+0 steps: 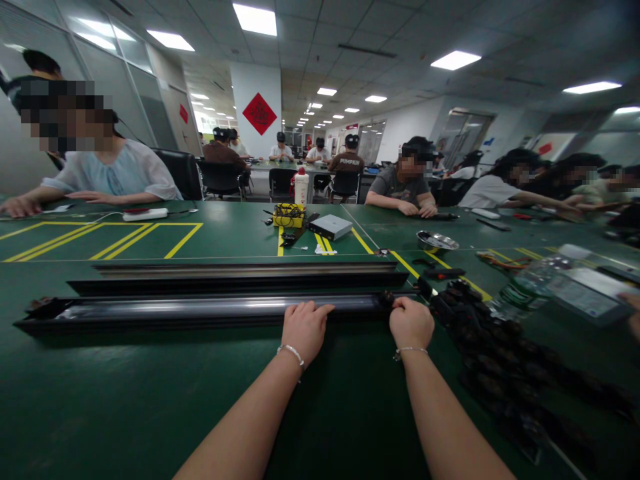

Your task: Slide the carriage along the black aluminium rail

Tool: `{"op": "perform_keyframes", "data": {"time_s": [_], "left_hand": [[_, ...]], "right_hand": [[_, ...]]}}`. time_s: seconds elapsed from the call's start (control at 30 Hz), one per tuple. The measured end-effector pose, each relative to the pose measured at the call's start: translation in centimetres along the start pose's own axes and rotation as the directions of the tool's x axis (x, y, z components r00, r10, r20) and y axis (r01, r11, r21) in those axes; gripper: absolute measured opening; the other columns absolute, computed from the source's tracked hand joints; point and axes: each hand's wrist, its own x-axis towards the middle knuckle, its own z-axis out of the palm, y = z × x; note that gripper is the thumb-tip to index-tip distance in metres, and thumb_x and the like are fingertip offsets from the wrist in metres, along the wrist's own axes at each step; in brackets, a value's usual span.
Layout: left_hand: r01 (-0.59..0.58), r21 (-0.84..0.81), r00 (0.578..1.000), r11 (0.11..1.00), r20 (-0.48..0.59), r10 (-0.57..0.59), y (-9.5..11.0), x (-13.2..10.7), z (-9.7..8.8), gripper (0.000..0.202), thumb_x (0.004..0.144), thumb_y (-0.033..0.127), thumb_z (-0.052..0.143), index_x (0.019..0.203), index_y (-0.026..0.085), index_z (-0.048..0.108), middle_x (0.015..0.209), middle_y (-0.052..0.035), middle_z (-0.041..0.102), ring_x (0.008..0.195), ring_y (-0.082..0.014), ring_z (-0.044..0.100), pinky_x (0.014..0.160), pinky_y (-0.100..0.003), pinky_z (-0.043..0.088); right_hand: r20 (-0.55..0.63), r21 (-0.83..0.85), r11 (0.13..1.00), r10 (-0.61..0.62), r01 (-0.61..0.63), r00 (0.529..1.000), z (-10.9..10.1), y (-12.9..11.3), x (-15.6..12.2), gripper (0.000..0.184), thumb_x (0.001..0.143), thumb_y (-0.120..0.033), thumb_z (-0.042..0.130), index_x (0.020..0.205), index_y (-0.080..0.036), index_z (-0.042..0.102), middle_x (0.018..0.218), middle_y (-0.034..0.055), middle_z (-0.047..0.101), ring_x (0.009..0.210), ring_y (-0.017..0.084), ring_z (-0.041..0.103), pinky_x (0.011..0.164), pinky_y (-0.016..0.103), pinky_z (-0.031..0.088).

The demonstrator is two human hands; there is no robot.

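A long black metal channel lies crosswise in front of me, its grey inside shining. My left hand is closed over its near edge, right of the middle, with the thumb pointing right. At the channel's right end my right hand is closed, its fingertips against a small dark part set in the channel. The fingers hide much of that part. Behind lies a second black channel, parallel to the first. Another dark piece sits at the near channel's left end.
Many black parts are heaped to my right, beside a plastic bottle. A metal bowl, a grey box, a yellow box with cables and a white bottle stand farther back on the green table. People sit opposite.
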Motion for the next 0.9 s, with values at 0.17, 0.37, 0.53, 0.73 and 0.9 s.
{"op": "perform_keyframes", "data": {"time_s": [0.17, 0.37, 0.53, 0.73, 0.9], "left_hand": [[0.012, 0.005, 1.0, 1.0, 0.01, -0.012, 0.03, 0.04, -0.02, 0.032, 0.086, 0.029, 0.034, 0.111, 0.038, 0.051, 0.088, -0.0007, 0.057, 0.087, -0.0153, 0.047, 0.079, -0.033, 0.028], [-0.002, 0.006, 1.0, 1.0, -0.008, 0.002, 0.0, 0.03, 0.03, 0.033, 0.086, 0.029, 0.032, 0.111, 0.039, 0.051, 0.088, -0.0001, 0.057, 0.085, -0.0154, 0.047, 0.078, -0.033, 0.028], [0.009, 0.002, 1.0, 1.0, 0.02, -0.009, 0.06, 0.05, -0.09, 0.033, 0.086, 0.029, 0.032, 0.112, 0.039, 0.05, 0.089, -0.0006, 0.057, 0.087, -0.0154, 0.047, 0.078, -0.033, 0.028], [0.014, -0.003, 1.0, 1.0, 0.012, -0.014, 0.02, 0.06, 0.01, 0.032, 0.086, 0.029, 0.033, 0.111, 0.038, 0.051, 0.089, -0.0006, 0.057, 0.088, -0.0156, 0.047, 0.079, -0.033, 0.028], [0.004, -0.004, 1.0, 1.0, 0.009, -0.004, -0.14, 0.02, 0.14, 0.032, 0.086, 0.029, 0.034, 0.112, 0.037, 0.051, 0.089, -0.0008, 0.057, 0.087, -0.0152, 0.047, 0.078, -0.032, 0.028]], "right_hand": [[0.004, 0.018, 1.0, 0.021, -0.021, 1.0, 0.12, 0.09, 0.01, 0.024, 0.063, -0.01, 0.042, 0.065, -0.019, 0.064, 0.074, 0.0023, 0.061, 0.075, 0.015, 0.046, 0.064, 0.026, 0.028], [-0.005, 0.016, 1.0, 0.018, -0.018, 1.0, 0.17, 0.2, 0.04, 0.024, 0.064, -0.01, 0.042, 0.066, -0.019, 0.064, 0.075, 0.003, 0.061, 0.075, 0.016, 0.045, 0.063, 0.027, 0.027], [-0.023, 0.029, 1.0, 0.011, -0.011, 1.0, 0.36, 0.48, 0.11, 0.023, 0.062, -0.01, 0.043, 0.065, -0.018, 0.063, 0.076, 0.0031, 0.061, 0.074, 0.015, 0.044, 0.063, 0.027, 0.027], [-0.024, 0.053, 0.998, 0.029, -0.028, 0.999, 0.53, 0.76, 0.2, 0.023, 0.062, -0.01, 0.042, 0.065, -0.019, 0.063, 0.077, 0.0029, 0.061, 0.076, 0.016, 0.044, 0.063, 0.027, 0.027], [-0.014, 0.07, 0.996, 0.052, -0.051, 0.999, 0.4, 0.73, 0.16, 0.024, 0.063, -0.01, 0.041, 0.066, -0.019, 0.063, 0.081, 0.003, 0.062, 0.079, 0.017, 0.044, 0.065, 0.027, 0.028]]}}
